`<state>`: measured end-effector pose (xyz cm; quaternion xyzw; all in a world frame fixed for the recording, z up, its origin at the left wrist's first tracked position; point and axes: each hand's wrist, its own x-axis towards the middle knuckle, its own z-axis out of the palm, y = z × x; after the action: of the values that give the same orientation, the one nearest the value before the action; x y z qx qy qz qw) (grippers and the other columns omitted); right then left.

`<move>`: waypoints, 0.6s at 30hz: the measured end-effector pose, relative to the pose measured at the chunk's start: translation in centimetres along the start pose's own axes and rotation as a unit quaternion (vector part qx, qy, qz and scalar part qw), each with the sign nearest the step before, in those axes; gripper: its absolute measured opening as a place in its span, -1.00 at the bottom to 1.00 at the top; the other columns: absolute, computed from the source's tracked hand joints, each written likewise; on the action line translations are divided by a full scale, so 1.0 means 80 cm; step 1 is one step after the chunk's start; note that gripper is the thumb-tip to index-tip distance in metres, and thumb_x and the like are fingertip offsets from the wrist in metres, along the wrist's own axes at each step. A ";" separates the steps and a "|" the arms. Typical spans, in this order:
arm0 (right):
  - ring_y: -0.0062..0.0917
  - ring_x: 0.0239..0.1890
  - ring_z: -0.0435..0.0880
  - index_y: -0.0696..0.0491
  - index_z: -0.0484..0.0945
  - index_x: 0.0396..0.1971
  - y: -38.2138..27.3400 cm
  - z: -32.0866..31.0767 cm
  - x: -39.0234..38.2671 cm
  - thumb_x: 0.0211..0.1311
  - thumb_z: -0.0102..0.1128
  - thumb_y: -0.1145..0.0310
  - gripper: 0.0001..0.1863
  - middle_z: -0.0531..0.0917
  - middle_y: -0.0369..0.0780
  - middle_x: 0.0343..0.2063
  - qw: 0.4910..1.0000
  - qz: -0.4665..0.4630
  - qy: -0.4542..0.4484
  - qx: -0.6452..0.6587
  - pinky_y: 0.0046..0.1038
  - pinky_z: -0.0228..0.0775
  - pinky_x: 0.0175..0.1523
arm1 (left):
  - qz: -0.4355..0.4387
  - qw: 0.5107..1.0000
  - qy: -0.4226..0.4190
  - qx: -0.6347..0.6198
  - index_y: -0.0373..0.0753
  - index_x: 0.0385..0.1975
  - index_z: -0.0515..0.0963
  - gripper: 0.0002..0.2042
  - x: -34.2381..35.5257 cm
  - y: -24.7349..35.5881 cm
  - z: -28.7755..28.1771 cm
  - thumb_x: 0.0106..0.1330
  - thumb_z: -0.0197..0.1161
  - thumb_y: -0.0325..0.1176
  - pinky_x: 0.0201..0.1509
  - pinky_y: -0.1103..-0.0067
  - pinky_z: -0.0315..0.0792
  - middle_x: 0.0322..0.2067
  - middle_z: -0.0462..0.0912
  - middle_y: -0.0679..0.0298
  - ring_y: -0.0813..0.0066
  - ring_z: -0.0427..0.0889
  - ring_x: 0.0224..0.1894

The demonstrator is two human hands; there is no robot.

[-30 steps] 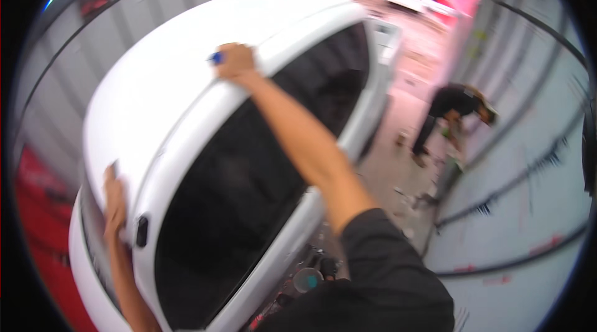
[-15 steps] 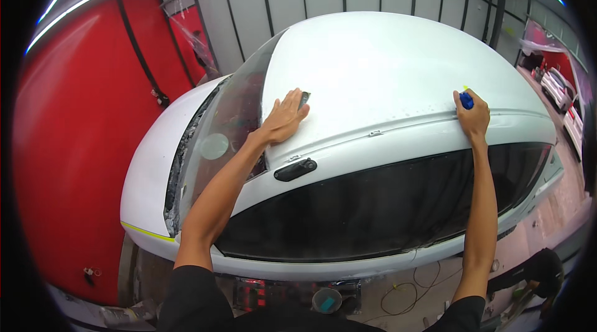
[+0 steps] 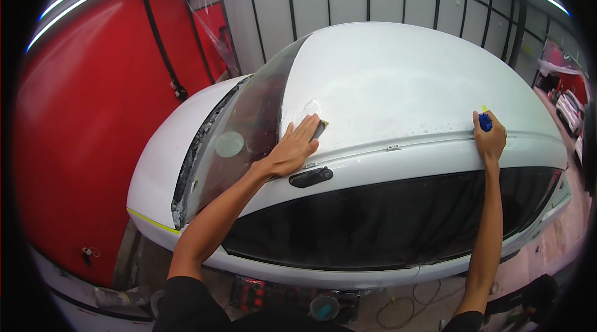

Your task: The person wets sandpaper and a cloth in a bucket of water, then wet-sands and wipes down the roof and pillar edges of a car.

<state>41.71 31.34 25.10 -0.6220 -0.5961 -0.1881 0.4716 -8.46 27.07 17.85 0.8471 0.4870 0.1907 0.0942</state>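
My left hand [image 3: 295,150] lies with its fingers outstretched on a white car's roof [image 3: 404,77], close to the windshield. Under the fingers and thumb it holds a dark grey sanding block [image 3: 319,128], whose outer end shows past the fingertips. A shiny wet patch [image 3: 311,107] marks the paint just beyond. Farther right, my right hand [image 3: 492,141] closes around a blue object [image 3: 485,121] at the roof's near side, by the roof channel. A yellow-green tip shows above the blue part; the rest is hidden in my grip, so its kind is unclear.
Below the roof are a black door-mounted part [image 3: 311,176] and the dark side window [image 3: 373,220]. The windshield [image 3: 255,114] slopes left. A bucket [image 3: 324,308] and a loose cable [image 3: 398,310] are on the floor nearby. A red wall [image 3: 81,133] stands left.
My left hand has slid the block nearer to me across the roof, uncovering the wet patch. My right hand keeps its place on the car. The whole view has shifted slightly.
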 end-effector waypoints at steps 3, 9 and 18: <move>-0.14 -0.48 0.67 0.12 0.58 -0.46 -0.010 0.004 -0.001 0.31 0.31 0.01 -0.57 0.65 -0.11 -0.58 1.000 -0.002 0.011 0.004 -0.22 0.46 -0.27 | 0.013 0.999 -0.009 0.037 -0.28 0.58 -0.20 -0.20 -0.028 -0.006 -0.014 0.58 -0.56 0.26 0.64 0.03 -0.35 0.60 -0.18 0.05 0.16 -0.27 0.64; -0.13 -0.50 0.63 0.15 0.58 -0.44 -0.019 0.011 0.004 0.33 0.29 0.02 -0.57 0.61 -0.09 -0.60 1.000 0.000 0.005 0.029 -0.21 0.45 -0.27 | -0.081 0.996 0.011 0.020 -0.31 0.57 -0.22 -0.17 0.029 -0.032 -0.025 0.56 -0.60 0.28 0.65 0.13 -0.39 0.60 -0.21 0.03 0.18 -0.31 0.64; -0.13 -0.51 0.60 0.17 0.57 -0.43 -0.023 0.012 0.002 0.34 0.29 0.05 -0.57 0.60 -0.07 -0.60 1.000 0.007 0.006 0.020 -0.22 0.42 -0.28 | -0.066 0.997 0.006 0.026 -0.33 0.57 -0.21 -0.17 0.023 -0.038 -0.031 0.56 -0.59 0.28 0.65 0.10 -0.37 0.59 -0.18 0.04 0.18 -0.29 0.64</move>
<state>39.74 31.93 25.39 -0.6156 -0.5922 -0.1765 0.4891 -11.06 30.14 19.43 0.8141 0.5472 0.1765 0.0814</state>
